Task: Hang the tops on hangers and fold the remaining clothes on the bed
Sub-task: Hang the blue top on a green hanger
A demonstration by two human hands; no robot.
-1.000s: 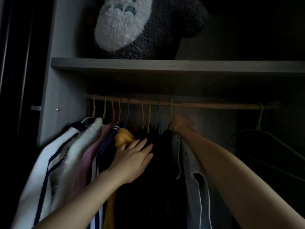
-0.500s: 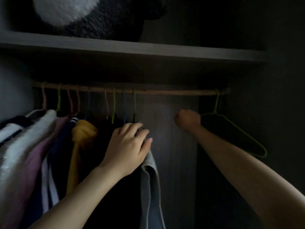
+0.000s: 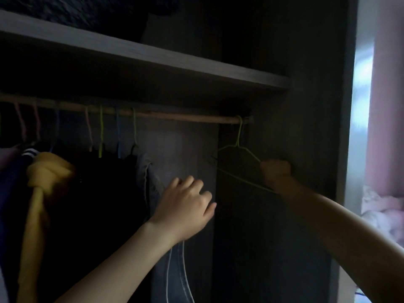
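Left grip (image 3: pixel 185 206): below rod (image 3: pixel 175 115) mid-span; fingers loosely bent, holding nothing, just beside denim garment (image 3: pixel 153 178).
Right grip (image 3: pixel 276 173): fisted round green hanger (image 3: pixel 240 132), at its right shoulder.
Green hanger: bare, hooked at rod's right end.
Judgement: hook lies up-left of right grip, so lift upward.

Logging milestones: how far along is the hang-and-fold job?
Done: garments, including a yellow garment and a denim piece, hang on the rod. In hand: right hand grips an empty green hanger hooked on the rod; left hand hovers by the denim. Left: putting a top on it, then folding; no bed in view.
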